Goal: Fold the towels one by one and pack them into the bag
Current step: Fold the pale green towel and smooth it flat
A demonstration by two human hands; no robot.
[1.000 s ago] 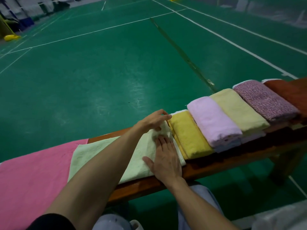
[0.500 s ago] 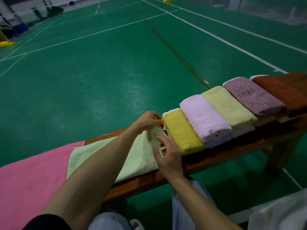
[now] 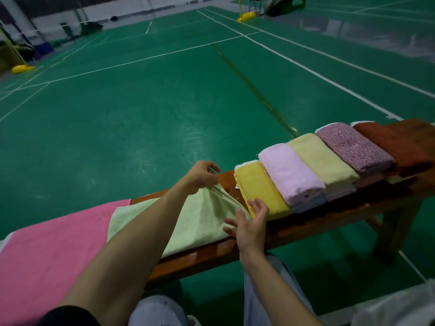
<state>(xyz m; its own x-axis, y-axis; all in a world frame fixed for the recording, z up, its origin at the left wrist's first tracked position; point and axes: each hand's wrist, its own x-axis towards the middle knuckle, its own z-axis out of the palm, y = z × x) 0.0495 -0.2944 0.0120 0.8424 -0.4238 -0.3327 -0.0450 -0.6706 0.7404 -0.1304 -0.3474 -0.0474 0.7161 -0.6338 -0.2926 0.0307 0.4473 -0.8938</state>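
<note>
A black sleeve (image 3: 68, 316) covers the left upper arm, ending above the elbow; both forearms are bare. Both knees are in pale grey trousers (image 3: 266, 285). The left hand (image 3: 200, 176) and right hand (image 3: 249, 222) are bare.

Dim, even indoor light, pale glare on the green floor (image 3: 146, 142), wide-angle bending at edges.

bare bench (image 3: 227, 180) lies beyond the green towel (image 3: 200, 215); the folded yellow towel (image 3: 261, 189) blocks its right side.
</note>
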